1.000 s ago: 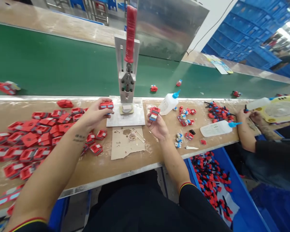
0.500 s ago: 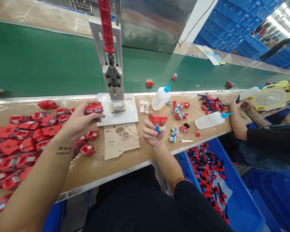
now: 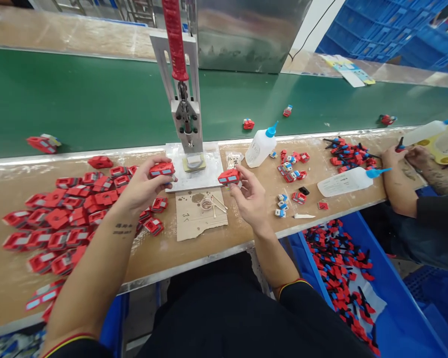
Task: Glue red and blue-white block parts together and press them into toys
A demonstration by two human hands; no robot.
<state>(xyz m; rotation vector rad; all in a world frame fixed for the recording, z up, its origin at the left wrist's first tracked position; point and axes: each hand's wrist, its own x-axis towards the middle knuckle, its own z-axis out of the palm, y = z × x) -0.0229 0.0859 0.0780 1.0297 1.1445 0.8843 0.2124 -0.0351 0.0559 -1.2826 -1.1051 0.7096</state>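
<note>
Each hand grips a red toy shell, left hand [image 3: 144,186] and right hand [image 3: 248,196] flanking the press [image 3: 188,129], its fixture bare, a large red pile [image 3: 67,219] left unprocessed

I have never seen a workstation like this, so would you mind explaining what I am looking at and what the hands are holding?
This picture comes from a camera worn on a person's head, looking down at their own bare hands over a wooden workbench. The left hand holds a red toy car shell; the right hand holds another small red car piece. Between them stands a hand press with a red lever handle on a white base plate. In front of it lies a cardboard scrap. To the left is a pile of red shells; to the right, two squeeze bottles with blue tips and small parts. Behind runs a green conveyor belt. On the far right, a co-worker's hands are busy.
</note>
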